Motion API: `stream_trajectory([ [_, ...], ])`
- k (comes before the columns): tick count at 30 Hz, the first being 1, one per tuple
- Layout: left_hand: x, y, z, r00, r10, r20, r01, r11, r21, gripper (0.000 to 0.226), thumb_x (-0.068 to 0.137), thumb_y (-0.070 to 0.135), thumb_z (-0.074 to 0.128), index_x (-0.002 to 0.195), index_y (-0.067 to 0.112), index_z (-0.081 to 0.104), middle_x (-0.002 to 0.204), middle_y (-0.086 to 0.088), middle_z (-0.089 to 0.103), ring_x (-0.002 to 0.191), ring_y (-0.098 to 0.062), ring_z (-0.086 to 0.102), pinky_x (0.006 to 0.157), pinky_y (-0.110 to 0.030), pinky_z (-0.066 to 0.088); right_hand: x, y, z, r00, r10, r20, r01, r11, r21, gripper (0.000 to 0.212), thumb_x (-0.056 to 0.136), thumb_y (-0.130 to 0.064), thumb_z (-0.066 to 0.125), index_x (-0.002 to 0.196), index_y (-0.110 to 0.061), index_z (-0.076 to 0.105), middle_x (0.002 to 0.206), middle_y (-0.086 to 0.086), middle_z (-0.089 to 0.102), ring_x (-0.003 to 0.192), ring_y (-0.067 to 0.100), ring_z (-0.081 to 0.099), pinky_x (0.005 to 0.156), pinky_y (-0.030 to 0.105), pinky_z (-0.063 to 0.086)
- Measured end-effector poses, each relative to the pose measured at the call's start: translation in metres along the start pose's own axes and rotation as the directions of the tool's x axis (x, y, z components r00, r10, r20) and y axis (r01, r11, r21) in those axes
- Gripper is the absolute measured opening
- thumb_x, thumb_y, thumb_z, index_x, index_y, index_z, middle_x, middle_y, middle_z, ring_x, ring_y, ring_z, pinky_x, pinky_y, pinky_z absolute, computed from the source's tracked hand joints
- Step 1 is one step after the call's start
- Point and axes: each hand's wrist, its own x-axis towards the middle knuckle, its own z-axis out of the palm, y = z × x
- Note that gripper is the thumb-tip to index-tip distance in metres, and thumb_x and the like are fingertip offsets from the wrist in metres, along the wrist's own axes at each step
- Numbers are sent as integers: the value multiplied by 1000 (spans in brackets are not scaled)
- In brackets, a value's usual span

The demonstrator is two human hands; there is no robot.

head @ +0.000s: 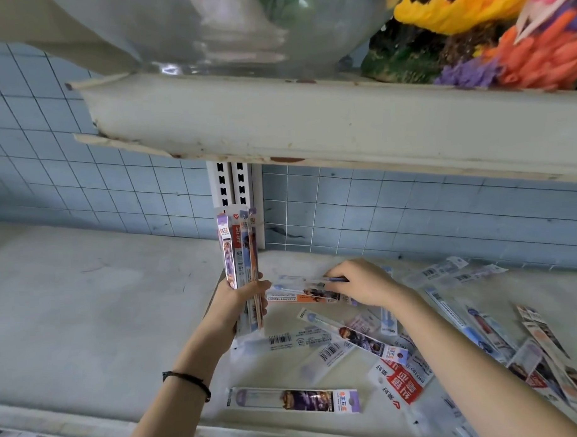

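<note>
My left hand (241,296) grips an upright bundle of long pen packets (239,252) over the middle of the grey shelf (87,307). My right hand (361,282) lies palm down just right of it, its fingers pinching a clear packet with a blue pen (302,283) that rests on top of an orange-edged packet (299,298). Several more packets lie loose on the shelf, among them a purple one (293,399) near the front edge and a slanted one (353,337) under my right forearm.
A white metal shelf edge (310,122) hangs close overhead, carrying a clear plastic-wrapped item (221,27) and knitted flowers (490,28). Blue tiled wall (411,207) and a slotted upright (233,184) stand behind. More packets (530,347) pile at the right.
</note>
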Motion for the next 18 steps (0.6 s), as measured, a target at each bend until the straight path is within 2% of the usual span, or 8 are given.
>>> stream_trajectory([
  [2, 1, 1, 1, 1000, 5, -13, -5, 1000, -14, 25, 83, 7, 65, 104, 9, 52, 75, -13, 57, 63, -22, 56, 60, -34, 49, -3, 2, -7, 997, -21, -73, 19, 1000, -25, 29, 97, -35, 48, 78, -18, 61, 66, 5, 63, 43, 8, 51, 49, 28, 32],
  [6, 4, 8, 6, 999, 11, -43, -13, 998, -54, 26, 83, 7, 65, 105, 8, 52, 76, -14, 57, 63, -23, 56, 56, -34, 48, -6, 0, -25, 960, -41, -276, 38, 999, -16, 31, 97, -32, 48, 69, -18, 51, 57, 0, 48, 49, 13, 37, 51, 29, 26],
  [9, 3, 12, 13, 1000, 12, -3, -12, 998, -68, 24, 83, 7, 65, 104, 8, 53, 77, -13, 62, 64, -21, 61, 56, -34, 51, -6, -7, -34, 912, -8, -409, 82, 983, 162, 30, 95, -29, 51, 67, -19, 52, 56, -3, 49, 50, 14, 41, 52, 29, 28],
  [11, -2, 16, 22, 999, 33, 37, -30, 996, -78, 21, 83, 5, 64, 102, 8, 55, 78, -11, 69, 71, -21, 67, 64, -35, 54, -8, -19, -43, 886, 21, -463, 157, 927, 342, 26, 95, -26, 54, 74, -12, 61, 63, 5, 62, 55, 19, 54, 53, 32, 38],
  [13, -8, 21, 33, 993, 68, 92, -58, 992, -112, 25, 80, 4, 67, 103, 8, 57, 87, -11, 75, 86, -23, 72, 76, -37, 54, -13, -33, -54, 887, 112, -448, 240, 718, 654, 22, 95, -21, 55, 82, -6, 66, 78, 8, 72, 70, 19, 68, 64, 35, 52],
  [15, -15, 26, 42, 980, 98, 175, -65, 980, -186, 25, 78, 5, 69, 102, 8, 61, 100, -14, 74, 99, -27, 69, 85, -41, 53, -19, -42, -61, 953, 147, -266, 201, 353, 914, 18, 95, -17, 54, 86, -12, 69, 83, 3, 75, 75, 14, 70, 69, 31, 53],
  [16, -19, 28, 47, 971, 96, 220, -47, 975, -217, 24, 77, 8, 68, 100, 8, 61, 104, -16, 73, 101, -29, 68, 88, -44, 53, -22, -46, -62, 982, 114, -149, 123, 213, 969, 18, 95, -18, 54, 87, -14, 69, 83, 1, 75, 74, 12, 69, 69, 29, 52],
  [18, -26, 28, 55, 954, 67, 293, -1, 976, -220, 27, 75, 17, 67, 99, 8, 61, 101, -18, 72, 95, -33, 68, 87, -48, 54, -24, -51, -55, 995, 100, -4, -4, 82, 997, 18, 94, -21, 54, 88, -15, 69, 84, 1, 74, 76, 14, 68, 71, 32, 51],
])
